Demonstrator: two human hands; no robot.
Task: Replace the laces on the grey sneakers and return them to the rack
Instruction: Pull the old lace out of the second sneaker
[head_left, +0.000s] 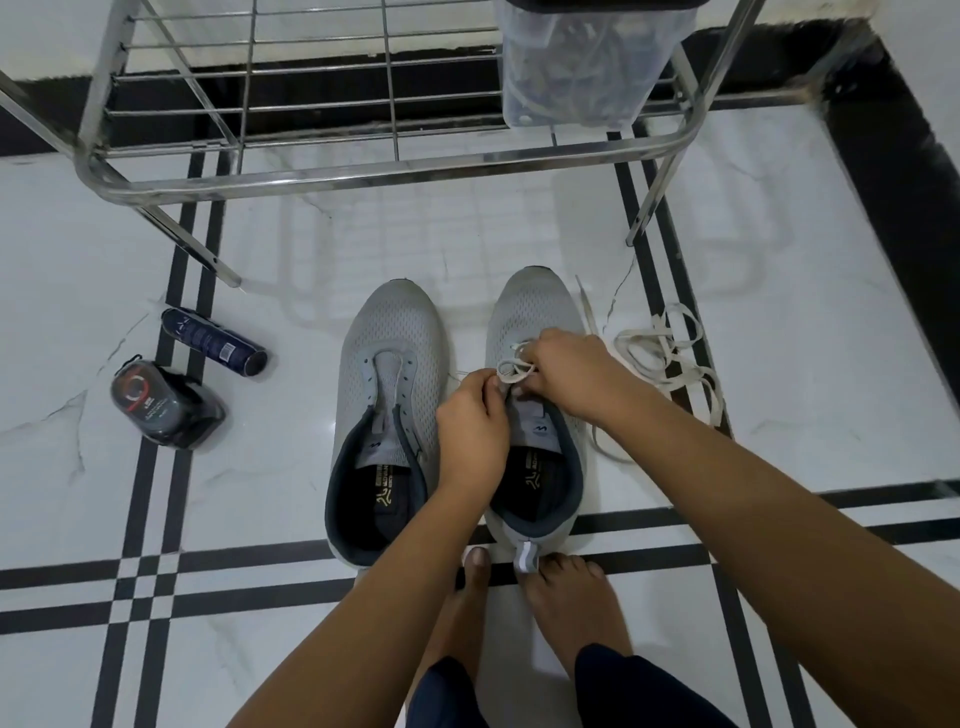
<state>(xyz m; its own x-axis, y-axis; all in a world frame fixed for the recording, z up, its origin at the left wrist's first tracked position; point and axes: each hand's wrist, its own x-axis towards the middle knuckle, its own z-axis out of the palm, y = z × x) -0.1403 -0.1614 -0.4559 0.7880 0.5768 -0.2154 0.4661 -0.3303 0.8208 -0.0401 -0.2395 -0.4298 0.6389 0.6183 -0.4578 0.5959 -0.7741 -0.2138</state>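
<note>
Two grey sneakers stand side by side on the tiled floor, toes pointing away from me. The left sneaker (387, 395) has bare eyelets with no lace in them. Over the tongue of the right sneaker (537, 317), my left hand (470, 431) and my right hand (571, 376) both pinch a pale lace (514, 366) that is looped at the eyelets. A loose pile of white lace (670, 358) lies on the floor just right of that sneaker.
A steel shoe rack (363, 171) stands ahead, with a clear plastic box (587, 67) of items on its shelf. A dark spray can (213, 340) and a dark round container (166, 408) lie on the floor at left. My bare feet (566, 603) touch the right sneaker's heel.
</note>
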